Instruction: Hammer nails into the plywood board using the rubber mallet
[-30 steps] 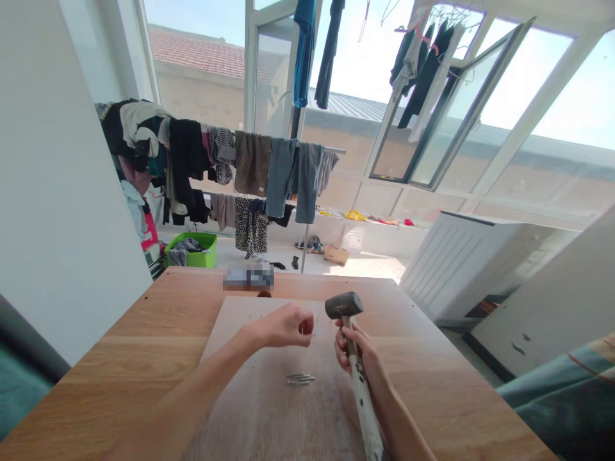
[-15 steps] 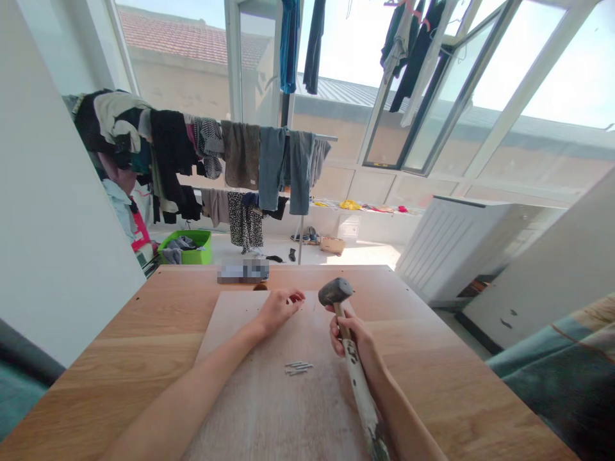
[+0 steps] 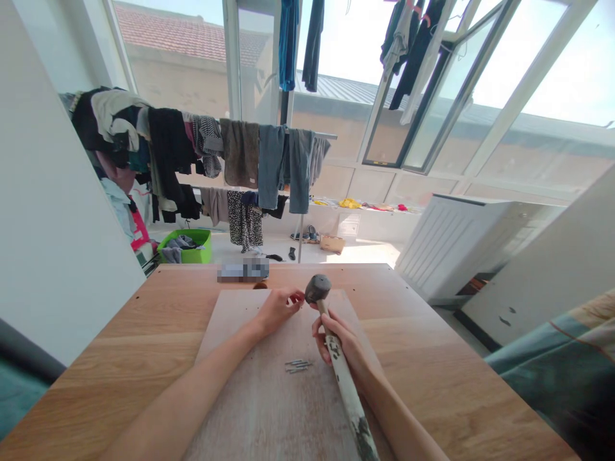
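My right hand [image 3: 340, 338] is closed round the pale, chipped handle of a mallet [image 3: 318, 289] with a dark head. The head is raised right beside the fingertips of my left hand [image 3: 282, 308]. That left hand rests near the far edge of a pale wooden board [image 3: 269, 403], its thumb and fingers pinched together. What sits between those fingers is too small to make out. Closer to me, several loose nails [image 3: 298, 365] lie in a small bunch on the board, between my two forearms.
The board lies on a wood-grain table [image 3: 120, 358]. Behind it are a small brown round object [image 3: 260, 285] and a blurred-out item [image 3: 243, 271]. Beyond the table stand a laundry-hung drying rack [image 3: 327, 136], a green basket [image 3: 198, 255] and a white ribbed panel [image 3: 427, 246].
My right hand has moved left with the mallet, bringing its head up close to my left fingertips. My left hand and the nails have stayed in place.
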`<state>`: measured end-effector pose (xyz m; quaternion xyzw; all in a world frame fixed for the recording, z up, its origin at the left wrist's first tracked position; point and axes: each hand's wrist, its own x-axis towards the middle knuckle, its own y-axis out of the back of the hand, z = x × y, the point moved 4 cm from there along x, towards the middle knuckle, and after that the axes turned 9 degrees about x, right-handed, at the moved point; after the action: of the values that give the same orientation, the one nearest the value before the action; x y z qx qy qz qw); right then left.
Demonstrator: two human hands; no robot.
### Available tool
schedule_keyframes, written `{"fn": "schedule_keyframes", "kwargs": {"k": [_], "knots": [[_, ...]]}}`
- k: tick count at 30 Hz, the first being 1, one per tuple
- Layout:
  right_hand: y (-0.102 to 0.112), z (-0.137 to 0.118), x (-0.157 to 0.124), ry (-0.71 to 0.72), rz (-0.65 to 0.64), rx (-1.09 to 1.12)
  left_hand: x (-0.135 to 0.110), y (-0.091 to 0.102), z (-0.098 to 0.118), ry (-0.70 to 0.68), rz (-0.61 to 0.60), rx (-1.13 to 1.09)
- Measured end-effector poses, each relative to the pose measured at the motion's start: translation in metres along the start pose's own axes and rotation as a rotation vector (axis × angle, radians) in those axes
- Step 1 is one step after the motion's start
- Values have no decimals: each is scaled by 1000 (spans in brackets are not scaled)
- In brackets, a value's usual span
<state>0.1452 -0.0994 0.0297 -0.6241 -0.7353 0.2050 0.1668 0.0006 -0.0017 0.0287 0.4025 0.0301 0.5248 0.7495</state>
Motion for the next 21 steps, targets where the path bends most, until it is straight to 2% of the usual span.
{"fn": "schedule_keyframes", "kwargs": {"k": [8,15,21], "knots": [[2,2,0,5,-9,-54,-2,1,2,-14,-41,13],[-6,-2,-2,-4,14,-119,-3,-2,-1,-5,-45,18],[-4,1,0,-41,-31,-150,-3,0,3,-6,-44,33]]}}
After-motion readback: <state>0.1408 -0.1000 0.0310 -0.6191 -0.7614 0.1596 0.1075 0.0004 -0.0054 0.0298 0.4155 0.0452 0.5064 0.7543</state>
